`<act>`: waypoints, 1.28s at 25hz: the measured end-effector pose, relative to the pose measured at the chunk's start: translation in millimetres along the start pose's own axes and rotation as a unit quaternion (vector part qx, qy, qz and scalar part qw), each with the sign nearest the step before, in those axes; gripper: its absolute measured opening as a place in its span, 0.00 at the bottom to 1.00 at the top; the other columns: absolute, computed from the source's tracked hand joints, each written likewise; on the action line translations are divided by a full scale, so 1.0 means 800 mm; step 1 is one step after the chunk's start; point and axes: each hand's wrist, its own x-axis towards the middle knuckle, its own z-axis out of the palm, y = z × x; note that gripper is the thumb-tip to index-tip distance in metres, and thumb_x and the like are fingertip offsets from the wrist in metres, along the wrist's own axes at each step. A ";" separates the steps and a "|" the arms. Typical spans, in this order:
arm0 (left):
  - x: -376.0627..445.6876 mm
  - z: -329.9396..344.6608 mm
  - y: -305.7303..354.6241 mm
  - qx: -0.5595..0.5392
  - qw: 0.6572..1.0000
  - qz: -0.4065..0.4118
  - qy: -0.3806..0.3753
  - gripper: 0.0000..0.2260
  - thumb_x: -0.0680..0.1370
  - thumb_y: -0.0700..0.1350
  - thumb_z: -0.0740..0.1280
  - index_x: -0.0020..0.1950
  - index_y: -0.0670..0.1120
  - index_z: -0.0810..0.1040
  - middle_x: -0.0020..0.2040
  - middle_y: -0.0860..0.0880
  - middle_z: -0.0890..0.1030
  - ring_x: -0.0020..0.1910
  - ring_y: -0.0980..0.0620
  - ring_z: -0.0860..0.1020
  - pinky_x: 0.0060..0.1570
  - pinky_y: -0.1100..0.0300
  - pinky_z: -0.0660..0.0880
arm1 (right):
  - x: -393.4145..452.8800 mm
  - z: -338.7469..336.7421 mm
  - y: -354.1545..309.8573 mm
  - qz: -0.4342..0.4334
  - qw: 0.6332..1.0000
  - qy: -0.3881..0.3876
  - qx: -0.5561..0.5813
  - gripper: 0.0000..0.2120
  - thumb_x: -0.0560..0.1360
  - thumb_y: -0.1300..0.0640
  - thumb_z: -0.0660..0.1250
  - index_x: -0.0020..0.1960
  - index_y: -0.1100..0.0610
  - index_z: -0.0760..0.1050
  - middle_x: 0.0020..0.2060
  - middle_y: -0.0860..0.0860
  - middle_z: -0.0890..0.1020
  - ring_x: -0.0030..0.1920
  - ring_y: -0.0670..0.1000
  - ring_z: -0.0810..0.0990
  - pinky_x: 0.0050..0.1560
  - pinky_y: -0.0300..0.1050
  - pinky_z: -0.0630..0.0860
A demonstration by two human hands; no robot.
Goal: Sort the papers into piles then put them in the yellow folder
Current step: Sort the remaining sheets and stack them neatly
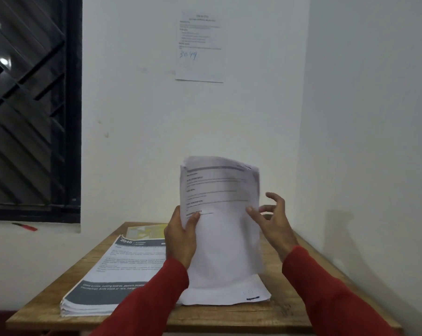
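Note:
My left hand [181, 236] grips the left edge of a bundle of printed papers [219, 209] and holds it upright over the table, thumb on the front sheet. My right hand [270, 219] hovers at the bundle's right edge with fingers spread; whether the fingertips touch the paper is unclear. Below the bundle lies a white pile of papers [229, 294]. A thicker pile with a grey-banded top sheet [108, 275] lies to its left. The yellow folder [149, 231] lies flat at the back of the table, mostly covered by the left pile and my hand.
The small wooden table [229, 316] stands in a corner, with walls close behind and to the right. A printed sheet [200, 47] is stuck on the back wall. A barred window [30, 105] is at left, with a red pen [26, 227] on its sill.

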 end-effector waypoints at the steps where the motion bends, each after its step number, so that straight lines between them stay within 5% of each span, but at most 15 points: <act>1: 0.005 -0.001 0.001 -0.008 0.999 -0.014 0.039 0.08 0.79 0.43 0.70 0.55 0.54 0.76 0.49 0.54 0.83 0.49 0.51 0.82 0.50 0.56 0.79 | -0.006 -0.002 0.005 0.006 0.999 0.051 -0.004 0.38 0.72 0.44 0.75 0.74 0.45 0.57 0.60 0.50 0.74 0.60 0.53 0.76 0.55 0.45 0.74; 4: 0.009 0.000 0.003 -0.083 0.984 -0.094 0.126 0.12 0.79 0.43 0.71 0.61 0.48 0.76 0.56 0.51 0.82 0.58 0.49 0.80 0.62 0.53 0.76 | -0.037 0.010 0.020 0.075 0.982 0.116 0.128 0.45 0.71 0.46 0.77 0.77 0.43 0.52 0.63 0.49 0.71 0.63 0.52 0.73 0.62 0.51 0.73; 7: -0.014 0.021 0.003 -0.204 0.953 -0.173 0.143 0.18 0.79 0.41 0.70 0.69 0.47 0.75 0.59 0.53 0.82 0.60 0.51 0.80 0.65 0.53 0.74 | -0.059 0.039 0.038 0.140 0.932 0.018 0.334 0.37 0.70 0.54 0.78 0.74 0.50 0.65 0.62 0.49 0.81 0.61 0.55 0.81 0.62 0.63 0.78; 10: -0.043 0.032 0.002 -0.269 0.935 -0.191 0.128 0.18 0.79 0.41 0.70 0.69 0.49 0.75 0.59 0.53 0.83 0.59 0.53 0.81 0.66 0.48 0.74 | -0.063 0.052 0.048 0.190 0.875 0.017 0.446 0.29 0.70 0.59 0.77 0.70 0.57 0.74 0.60 0.57 0.83 0.59 0.60 0.83 0.62 0.64 0.77; 15: -0.047 0.018 -0.006 -0.306 0.934 -0.179 0.049 0.21 0.79 0.43 0.71 0.71 0.53 0.73 0.62 0.55 0.82 0.63 0.54 0.80 0.68 0.48 0.73 | -0.072 0.032 0.047 0.201 0.896 -0.037 0.394 0.21 0.74 0.62 0.74 0.66 0.58 0.78 0.58 0.56 0.85 0.59 0.58 0.84 0.63 0.60 0.77; 21: -0.024 -0.048 0.000 -0.262 0.933 -0.238 -0.063 0.19 0.75 0.42 0.73 0.65 0.45 0.77 0.55 0.43 0.85 0.55 0.42 0.84 0.44 0.48 0.82 | -0.071 -0.022 0.025 0.051 0.978 0.006 0.202 0.14 0.75 0.65 0.71 0.59 0.54 0.80 0.53 0.53 0.87 0.51 0.55 0.86 0.47 0.51 0.81; 25: -0.005 -0.092 0.005 -0.199 0.899 -0.324 -0.219 0.19 0.74 0.48 0.71 0.62 0.41 0.79 0.57 0.36 0.83 0.53 0.34 0.82 0.44 0.39 0.82 | -0.057 -0.054 0.026 0.038 0.989 0.022 0.144 0.13 0.74 0.67 0.72 0.58 0.57 0.81 0.51 0.53 0.87 0.50 0.56 0.86 0.51 0.53 0.82; 32: 0.014 -0.084 0.007 -0.018 0.954 -0.193 -0.229 0.08 0.77 0.39 0.72 0.56 0.45 0.81 0.52 0.41 0.86 0.48 0.43 0.86 0.49 0.44 0.83 | -0.050 -0.057 0.026 0.007 0.994 0.057 0.089 0.10 0.75 0.64 0.73 0.54 0.55 0.82 0.46 0.47 0.88 0.46 0.50 0.86 0.43 0.42 0.80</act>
